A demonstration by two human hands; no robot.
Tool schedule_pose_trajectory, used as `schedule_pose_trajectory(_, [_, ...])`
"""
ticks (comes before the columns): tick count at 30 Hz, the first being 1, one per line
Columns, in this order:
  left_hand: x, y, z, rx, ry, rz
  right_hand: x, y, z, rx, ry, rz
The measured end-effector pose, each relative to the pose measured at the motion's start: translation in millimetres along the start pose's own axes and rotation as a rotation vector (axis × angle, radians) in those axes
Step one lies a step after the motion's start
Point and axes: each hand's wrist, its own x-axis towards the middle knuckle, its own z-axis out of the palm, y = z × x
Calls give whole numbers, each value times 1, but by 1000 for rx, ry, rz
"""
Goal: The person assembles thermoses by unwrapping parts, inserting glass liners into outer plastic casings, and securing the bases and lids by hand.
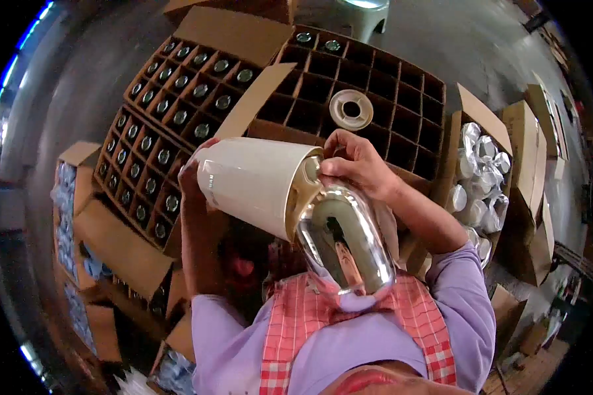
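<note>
A cream cylindrical flask casing [254, 181] lies tilted on its side in front of my chest, its open end facing right. My left hand [192, 172] is wrapped round the closed far-left end. At the open rim, my right hand [354, 163] has its thumb and fingers pinched together. A shiny silver piece shows just inside that rim beside the thumb; exactly what the fingers grip is unclear. Below the right hand, a mirrored silver glass flask liner [346, 243] leans at the casing's mouth and against the checked apron [296, 309].
A divided carton [428, 85] stands ahead, with a round cream ring-shaped part [351, 109] on its dividers. Cartons of silver-topped liners [178, 99] stand at left. On the right, a box [484, 108] holds plastic-wrapped white parts [478, 178]. A pale stool [366, 20] is behind.
</note>
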Motion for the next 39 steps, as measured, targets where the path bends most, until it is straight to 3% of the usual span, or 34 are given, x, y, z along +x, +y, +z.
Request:
schedule_pose_trajectory(6, [-55,1,6,38,-55,-100,-36,5,28,-660,273,-197])
schedule_pose_trajectory(9, [-62,-22,-7,-17,-4,-123,-47,25,22,-236,241,-167])
schedule_pose_trajectory(10, [-69,-21,4,-1,-35,-104,-59,16,23,-26,304,0])
schedule_pose_trajectory(12, [-86,-24,29,-497,30,-208,-79,24,16,79,375,-175])
schedule_pose_trajectory(13, [-90,-25,28,-291,9,-154,-91,26,14,131,415,-218])
schedule_pose_trajectory(14, [-93,-27,27,-85,-1,-100,-106,37,3,101,345,-205])
schedule_pose_trajectory(15, [-93,-29,28,-77,26,-93,-120,44,-1,90,302,-169])
schedule_pose_trajectory(17, [-92,-32,31,-58,76,-75,-126,56,2,-44,205,-395])
schedule_pose_trajectory(21, [-101,-59,-35,-275,204,-169,-121,49,13,-561,254,-609])
schedule_pose_trajectory(24, [-101,-73,-60,-350,151,-143,-113,43,23,-610,254,-608])
schedule_pose_trajectory(29, [-99,-37,29,-328,40,-51,-100,41,24,-575,300,-562])
schedule_pose_trajectory(30, [-99,-36,33,-343,123,-59,-100,49,18,-622,344,-545])
schedule_pose_trajectory(31, [-98,-30,61,-229,309,-48,-101,52,11,-670,381,-533])
schedule_pose_trajectory(32, [-93,-25,74,-98,261,40,-103,47,5,-737,413,-503])
schedule_pose_trajectory(33, [-88,-20,86,34,218,127,-105,56,2,-393,429,-391])
schedule_pose_trajectory(35, [-90,-2,133,374,257,247,-104,51,-1,0,445,-272])
schedule_pose_trajectory(37, [-88,2,151,607,157,415,-105,78,-29,154,348,-112])
schedule_pose_trajectory(39, [-90,18,186,920,19,666,-113,105,-48,-41,298,-94])
